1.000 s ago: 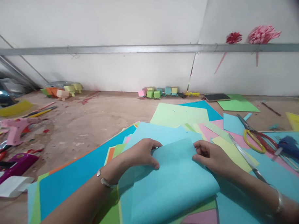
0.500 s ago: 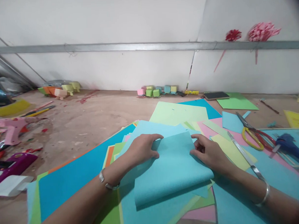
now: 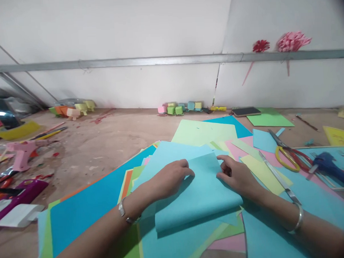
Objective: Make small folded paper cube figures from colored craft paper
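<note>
A light blue sheet of paper (image 3: pixel 197 196) lies bent over on itself, its rounded fold facing me. My left hand (image 3: pixel 173 178) is on the left side of the upper layer, fingers bent and close together, the thumb near the index finger; its fingertips are partly hidden. At the right edge, my right hand (image 3: pixel 235 175) holds the sheet with curled fingers, thumb and index finger at the paper. Under it are more light blue sheets (image 3: pixel 170 245) and several coloured papers, among them a darker blue sheet (image 3: pixel 79 215) and a pale green one (image 3: pixel 203 132).
To the right lie a utility knife (image 3: pixel 278 178), scissors (image 3: pixel 287 159) and a blue glue gun (image 3: pixel 328 165). A pink glue gun (image 3: pixel 22 153) and a purple tool (image 3: pixel 24 194) are on the left. Small paper blocks (image 3: pixel 178 109) and a phone (image 3: pixel 246 111) sit by the wall.
My left hand has moved right and slightly down onto the folded layer, its thumb and index finger now closer together. My right hand stays at the right edge. The whole view has shifted slightly.
</note>
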Tool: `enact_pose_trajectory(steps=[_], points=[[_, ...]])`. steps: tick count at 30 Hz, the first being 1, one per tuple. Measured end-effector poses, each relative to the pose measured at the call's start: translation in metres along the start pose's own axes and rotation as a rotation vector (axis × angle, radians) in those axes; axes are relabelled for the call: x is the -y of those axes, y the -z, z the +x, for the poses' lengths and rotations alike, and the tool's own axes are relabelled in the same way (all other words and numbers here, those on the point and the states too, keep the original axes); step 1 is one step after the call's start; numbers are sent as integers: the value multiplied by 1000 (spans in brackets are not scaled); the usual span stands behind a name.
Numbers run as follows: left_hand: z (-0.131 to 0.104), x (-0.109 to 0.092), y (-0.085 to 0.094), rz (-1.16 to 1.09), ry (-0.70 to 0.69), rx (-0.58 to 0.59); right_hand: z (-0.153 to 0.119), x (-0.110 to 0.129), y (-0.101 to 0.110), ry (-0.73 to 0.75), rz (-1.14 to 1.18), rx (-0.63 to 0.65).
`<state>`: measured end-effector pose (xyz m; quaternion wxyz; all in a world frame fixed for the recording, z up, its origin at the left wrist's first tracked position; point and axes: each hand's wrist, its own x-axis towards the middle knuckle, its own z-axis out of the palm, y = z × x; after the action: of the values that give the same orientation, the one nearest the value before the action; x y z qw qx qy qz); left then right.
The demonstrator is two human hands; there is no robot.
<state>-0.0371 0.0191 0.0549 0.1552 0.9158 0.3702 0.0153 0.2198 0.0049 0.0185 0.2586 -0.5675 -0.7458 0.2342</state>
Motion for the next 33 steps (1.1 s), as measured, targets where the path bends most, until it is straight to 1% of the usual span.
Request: enact_pose_trajectory(steps=[4, 8, 11, 15, 21, 26, 29, 33], points=[[2, -9, 2, 48, 60, 44, -2, -1, -1, 16, -19, 0], [2, -22, -5, 160, 118, 33, -2, -5, -3, 20, -30, 3], [0, -32, -9, 241, 174, 55, 0, -8, -4, 17, -35, 7], [-4, -41, -11, 308, 175, 67, 1, -11, -4, 22, -38, 17], [-9, -47, -15, 349, 107, 66, 0, -7, 0, 19, -45, 27], [-10, -41, -18, 235, -103, 13, 0, -8, 0, -5, -61, 33], [-9, -38, -17, 206, -146, 1, 1, -9, 1, -15, -69, 33], [-6, -37, -20, 250, -199, -30, 0, -7, 3, 9, -91, 39]])
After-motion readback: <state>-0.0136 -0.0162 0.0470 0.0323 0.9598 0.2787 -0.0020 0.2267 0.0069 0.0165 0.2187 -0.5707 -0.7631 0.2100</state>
